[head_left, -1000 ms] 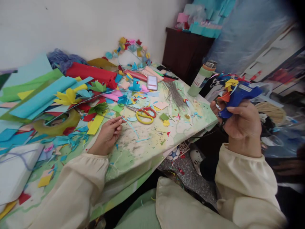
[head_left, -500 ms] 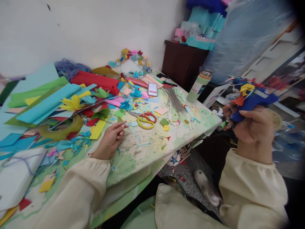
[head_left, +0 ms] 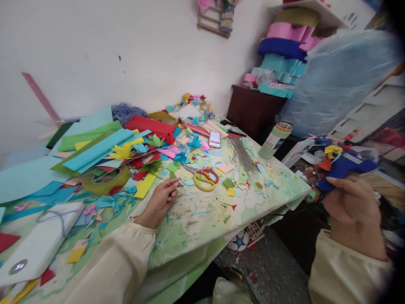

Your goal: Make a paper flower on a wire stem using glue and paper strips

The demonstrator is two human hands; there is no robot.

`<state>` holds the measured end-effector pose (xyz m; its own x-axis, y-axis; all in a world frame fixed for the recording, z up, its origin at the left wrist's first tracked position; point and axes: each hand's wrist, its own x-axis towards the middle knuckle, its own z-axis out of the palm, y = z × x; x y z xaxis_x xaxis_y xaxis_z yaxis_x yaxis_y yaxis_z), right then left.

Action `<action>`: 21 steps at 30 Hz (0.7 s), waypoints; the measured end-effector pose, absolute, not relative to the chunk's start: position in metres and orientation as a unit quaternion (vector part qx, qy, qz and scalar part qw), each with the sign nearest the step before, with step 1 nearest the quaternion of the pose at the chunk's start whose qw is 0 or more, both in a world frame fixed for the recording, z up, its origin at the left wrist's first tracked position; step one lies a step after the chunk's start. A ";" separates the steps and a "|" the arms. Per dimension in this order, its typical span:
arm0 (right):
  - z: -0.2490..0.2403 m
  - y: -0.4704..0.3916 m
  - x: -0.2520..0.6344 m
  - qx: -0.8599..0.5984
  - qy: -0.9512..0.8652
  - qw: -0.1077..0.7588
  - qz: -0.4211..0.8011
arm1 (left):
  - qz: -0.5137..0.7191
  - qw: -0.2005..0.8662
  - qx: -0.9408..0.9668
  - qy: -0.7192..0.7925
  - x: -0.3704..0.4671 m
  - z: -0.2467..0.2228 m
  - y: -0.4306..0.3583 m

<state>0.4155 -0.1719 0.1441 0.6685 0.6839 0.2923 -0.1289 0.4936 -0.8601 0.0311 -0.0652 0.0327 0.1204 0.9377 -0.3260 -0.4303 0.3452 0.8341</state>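
Observation:
My left hand (head_left: 160, 202) hovers over the near part of the table, its thumb and forefinger pinched at a thin pale blue strip (head_left: 190, 196) that trails down to the right. Off the table's right end, my right hand (head_left: 354, 196) is wrapped round a blue glue gun (head_left: 349, 165); a yellow paper flower (head_left: 333, 150) and an orange one (head_left: 325, 164) show at its fingers. Scissors with red and yellow handles (head_left: 204, 182) lie beyond my left hand. A roll of tape (head_left: 106, 183) is to the left of it.
Paper scraps and rolled coloured paper (head_left: 107, 143) cover the left of the table (head_left: 177, 249). A phone (head_left: 214, 139), thin wires (head_left: 242, 154) and a green bottle (head_left: 275, 140) stand or lie farther back. A white device (head_left: 38, 245) is at the lower left.
The view has tilted up and shifted left, so the table sits lower and right in the picture. Both hands keep their holds.

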 end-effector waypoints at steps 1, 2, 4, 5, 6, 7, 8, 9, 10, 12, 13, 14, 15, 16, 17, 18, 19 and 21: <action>0.142 -0.170 0.414 -0.434 -0.313 0.798 0.278 | 0.495 0.689 0.287 0.445 0.031 0.034 -0.066; 0.139 -0.167 0.413 -0.434 -0.311 0.791 0.298 | 0.494 0.688 0.288 0.446 0.031 0.034 -0.066; 0.132 -0.162 0.408 -0.433 -0.311 0.782 0.322 | 0.494 0.688 0.292 0.444 0.031 0.032 -0.066; 0.129 -0.158 0.405 -0.435 -0.313 0.777 0.332 | 0.494 0.690 0.294 0.440 0.031 0.031 -0.065; 0.125 -0.155 0.402 -0.436 -0.317 0.770 0.342 | 0.493 0.692 0.296 0.436 0.030 0.029 -0.064; 0.122 -0.151 0.398 -0.437 -0.322 0.762 0.354 | 0.493 0.693 0.299 0.433 0.030 0.027 -0.064; 0.118 -0.147 0.394 -0.437 -0.328 0.753 0.366 | 0.493 0.693 0.302 0.431 0.030 0.025 -0.063; 0.115 -0.143 0.390 -0.439 -0.333 0.744 0.378 | 0.492 0.692 0.305 0.431 0.029 0.024 -0.062; 0.113 -0.139 0.386 -0.439 -0.340 0.736 0.388 | 0.492 0.692 0.306 0.432 0.029 0.023 -0.062; 0.109 -0.131 0.380 -0.438 -0.352 0.724 0.401 | 0.492 0.690 0.304 0.435 0.029 0.022 -0.061; 0.107 -0.128 0.378 -0.437 -0.356 0.720 0.406 | 0.493 0.691 0.300 0.435 0.030 0.023 -0.062; 0.106 -0.125 0.376 -0.435 -0.358 0.717 0.409 | 0.493 0.693 0.296 0.435 0.030 0.024 -0.062; 0.106 -0.122 0.375 -0.434 -0.360 0.716 0.412 | 0.493 0.694 0.292 0.435 0.030 0.025 -0.063; 0.105 -0.121 0.374 -0.433 -0.360 0.715 0.415 | 0.493 0.695 0.290 0.435 0.030 0.026 -0.063; 0.104 -0.119 0.373 -0.432 -0.361 0.713 0.418 | 0.492 0.696 0.288 0.436 0.030 0.026 -0.063; 0.104 -0.118 0.373 -0.430 -0.364 0.712 0.420 | 0.491 0.697 0.288 0.435 0.030 0.027 -0.063; 0.103 -0.117 0.373 -0.429 -0.368 0.710 0.421 | 0.491 0.699 0.289 0.434 0.030 0.026 -0.063; 0.100 -0.115 0.373 -0.428 -0.375 0.706 0.422 | 0.491 0.701 0.289 0.429 0.030 0.024 -0.062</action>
<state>0.3730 -0.1154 0.1001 0.3627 0.9165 0.1688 -0.2747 0.2782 -0.9204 0.0296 -0.0623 0.0245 0.1510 0.9360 -0.3179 -0.4401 0.3516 0.8262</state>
